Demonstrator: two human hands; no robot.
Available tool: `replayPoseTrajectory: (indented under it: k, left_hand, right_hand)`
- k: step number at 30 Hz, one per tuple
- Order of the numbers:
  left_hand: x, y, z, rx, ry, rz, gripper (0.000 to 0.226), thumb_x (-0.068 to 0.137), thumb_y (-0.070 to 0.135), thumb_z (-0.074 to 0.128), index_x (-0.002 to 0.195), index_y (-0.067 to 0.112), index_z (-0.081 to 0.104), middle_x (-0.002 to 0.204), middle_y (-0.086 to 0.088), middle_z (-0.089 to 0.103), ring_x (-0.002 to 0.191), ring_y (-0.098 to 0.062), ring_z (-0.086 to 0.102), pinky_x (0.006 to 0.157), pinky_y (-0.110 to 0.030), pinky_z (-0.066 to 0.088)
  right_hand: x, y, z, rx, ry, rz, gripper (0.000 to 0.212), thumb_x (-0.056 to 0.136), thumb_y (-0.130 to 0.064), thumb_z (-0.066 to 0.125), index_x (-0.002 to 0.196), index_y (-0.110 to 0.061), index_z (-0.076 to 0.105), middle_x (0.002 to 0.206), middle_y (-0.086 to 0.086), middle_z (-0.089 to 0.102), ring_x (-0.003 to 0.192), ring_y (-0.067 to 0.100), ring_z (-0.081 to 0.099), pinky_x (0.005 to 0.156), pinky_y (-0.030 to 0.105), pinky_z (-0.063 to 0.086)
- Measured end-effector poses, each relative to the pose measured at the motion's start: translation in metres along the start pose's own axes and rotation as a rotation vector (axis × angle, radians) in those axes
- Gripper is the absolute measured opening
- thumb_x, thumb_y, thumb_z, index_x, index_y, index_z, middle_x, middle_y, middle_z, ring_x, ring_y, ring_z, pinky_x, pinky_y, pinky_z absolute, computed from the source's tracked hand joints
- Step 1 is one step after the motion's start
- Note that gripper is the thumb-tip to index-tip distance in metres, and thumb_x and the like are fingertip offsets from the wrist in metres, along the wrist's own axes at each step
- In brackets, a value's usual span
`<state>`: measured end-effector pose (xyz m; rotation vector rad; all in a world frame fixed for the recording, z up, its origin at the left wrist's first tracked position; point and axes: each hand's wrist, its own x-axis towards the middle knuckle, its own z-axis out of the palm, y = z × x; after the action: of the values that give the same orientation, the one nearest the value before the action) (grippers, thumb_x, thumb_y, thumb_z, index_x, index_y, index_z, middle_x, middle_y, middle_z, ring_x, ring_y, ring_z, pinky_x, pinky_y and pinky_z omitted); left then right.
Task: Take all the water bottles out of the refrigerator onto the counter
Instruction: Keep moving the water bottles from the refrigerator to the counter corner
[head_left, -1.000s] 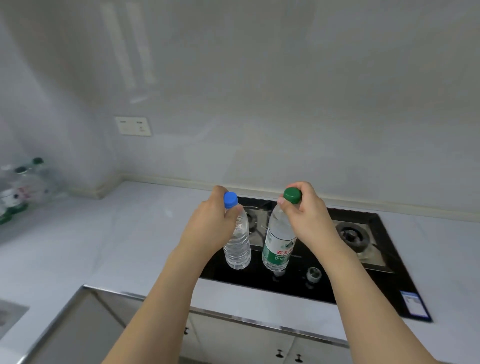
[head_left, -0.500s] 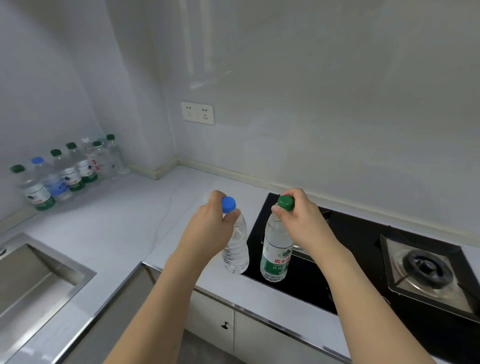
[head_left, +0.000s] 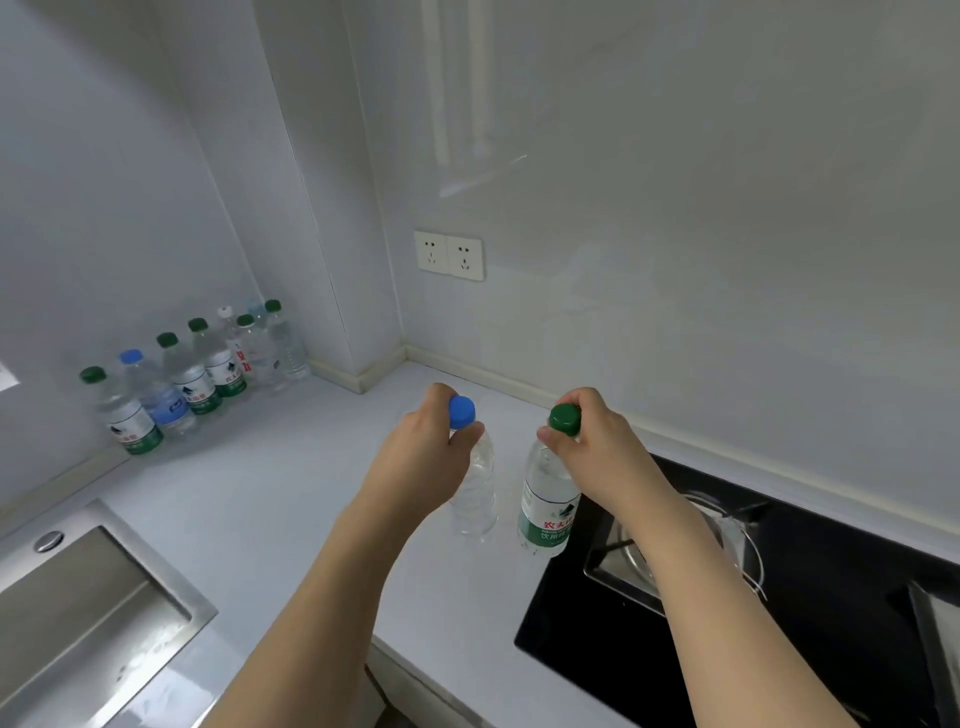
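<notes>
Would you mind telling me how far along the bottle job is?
Done: a row of bottles stands by the wall on the counter. In hand: left hand holds the blue-capped bottle, right hand the green-capped bottle. Left: setting both down; the refrigerator is out of view.

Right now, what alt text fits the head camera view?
Left hand grips a blue-capped bottle, right hand a green-capped bottle, both upright above a white counter. A row of bottles lines the left wall.
</notes>
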<state>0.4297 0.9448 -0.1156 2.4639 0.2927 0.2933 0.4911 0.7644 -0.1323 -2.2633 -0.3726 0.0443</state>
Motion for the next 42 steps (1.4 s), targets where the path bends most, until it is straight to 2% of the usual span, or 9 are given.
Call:
replayPoseTrajectory:
  k: [3, 11, 22, 26, 32, 37, 42]
  left_hand:
    - [0.022, 0.001, 0.002, -0.001, 0.014, -0.016, 0.021, 0.097, 0.035, 0.05, 0.104, 0.017, 0.043, 0.086, -0.006, 0.057, 0.075, -0.025, 0.052, 0.064, -0.037, 0.045]
    - [0.061, -0.008, 0.008, 0.033, 0.002, -0.057, 0.022, 0.096, 0.036, 0.05, 0.109, 0.019, 0.044, 0.093, -0.003, 0.059, 0.082, -0.024, 0.057, 0.075, -0.041, 0.051]
    - [0.107, -0.059, -0.01, 0.044, -0.008, -0.077, 0.024, 0.097, 0.038, 0.05, 0.111, 0.019, 0.043, 0.094, -0.002, 0.058, 0.081, -0.022, 0.057, 0.073, -0.038, 0.051]
    - [0.128, -0.098, -0.032, 0.06, 0.011, -0.099, 0.025, 0.097, 0.039, 0.05, 0.111, 0.021, 0.043, 0.095, -0.001, 0.058, 0.08, -0.021, 0.056, 0.071, -0.036, 0.05]
    - [0.161, -0.168, -0.071, 0.028, 0.036, -0.134, 0.021, 0.096, 0.036, 0.051, 0.107, 0.02, 0.043, 0.085, 0.0, 0.055, 0.067, -0.014, 0.049, 0.056, -0.028, 0.036]
    - [0.184, -0.233, -0.107, -0.014, 0.069, -0.185, 0.02, 0.096, 0.034, 0.052, 0.105, 0.019, 0.042, 0.075, 0.001, 0.052, 0.061, -0.017, 0.047, 0.053, -0.032, 0.036]
    - [0.201, -0.3, -0.14, -0.001, 0.103, -0.23, 0.021, 0.095, 0.036, 0.054, 0.104, 0.022, 0.042, 0.076, 0.001, 0.054, 0.065, -0.02, 0.052, 0.055, -0.033, 0.039]
  right_hand:
    - [0.024, 0.004, 0.0, -0.001, -0.003, -0.018, 0.024, 0.094, -0.035, 0.057, 0.11, -0.023, 0.043, 0.101, -0.002, 0.057, 0.08, 0.009, 0.051, 0.064, 0.024, 0.039]
    - [0.069, 0.006, 0.01, 0.029, -0.034, -0.037, 0.025, 0.094, -0.034, 0.058, 0.11, -0.023, 0.043, 0.1, -0.002, 0.058, 0.086, 0.015, 0.053, 0.073, 0.029, 0.043]
    - [0.122, -0.019, 0.061, 0.028, -0.094, -0.045, 0.023, 0.093, -0.034, 0.059, 0.108, -0.025, 0.043, 0.102, -0.004, 0.058, 0.082, 0.012, 0.052, 0.069, 0.028, 0.041]
    - [0.147, -0.045, 0.096, 0.023, -0.129, -0.059, 0.022, 0.093, -0.033, 0.058, 0.107, -0.026, 0.042, 0.099, -0.004, 0.056, 0.078, 0.006, 0.05, 0.065, 0.025, 0.039]
    - [0.186, -0.094, 0.158, -0.013, -0.193, -0.078, 0.024, 0.094, -0.033, 0.057, 0.11, -0.023, 0.042, 0.097, -0.004, 0.055, 0.076, 0.006, 0.049, 0.063, 0.022, 0.039]
    - [0.22, -0.137, 0.215, -0.098, -0.262, -0.097, 0.024, 0.094, -0.035, 0.056, 0.109, -0.023, 0.042, 0.094, -0.004, 0.054, 0.076, 0.012, 0.05, 0.065, 0.027, 0.041]
    - [0.25, -0.178, 0.273, -0.175, -0.332, -0.143, 0.025, 0.094, -0.037, 0.056, 0.108, -0.023, 0.041, 0.093, -0.004, 0.053, 0.077, 0.016, 0.05, 0.067, 0.029, 0.041]
